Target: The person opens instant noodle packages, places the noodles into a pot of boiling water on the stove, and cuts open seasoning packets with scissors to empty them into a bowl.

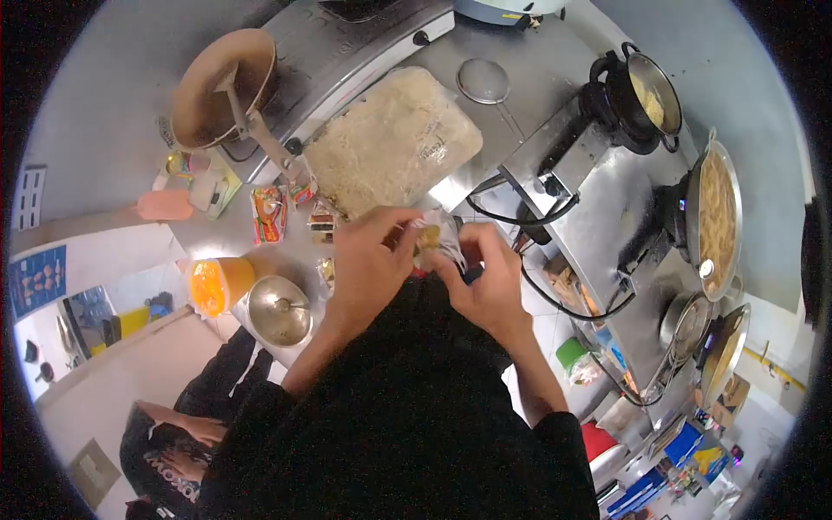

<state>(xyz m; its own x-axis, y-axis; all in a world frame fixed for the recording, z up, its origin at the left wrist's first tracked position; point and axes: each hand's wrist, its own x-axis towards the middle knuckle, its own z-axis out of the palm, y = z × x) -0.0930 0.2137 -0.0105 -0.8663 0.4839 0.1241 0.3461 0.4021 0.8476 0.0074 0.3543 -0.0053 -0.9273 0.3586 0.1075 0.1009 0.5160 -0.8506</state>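
Between my two hands is a small foil packet, silvery white with a yellowish patch. My left hand pinches its left side, thumb and fingers together. On the other side, my right hand has its fingers closed on the packet's lower right part. What the packet holds is hard to make out. Just beyond them lies a large clear plastic bag of pale, crumbly stuff. Left of my left hand, a red and orange packet and smaller packets rest on the counter.
A metal bowl and an orange tub stand at left. A brown wok is upper left, near a strainer. To the right are a pot and a wide pan of liquid. Another person is lower left.
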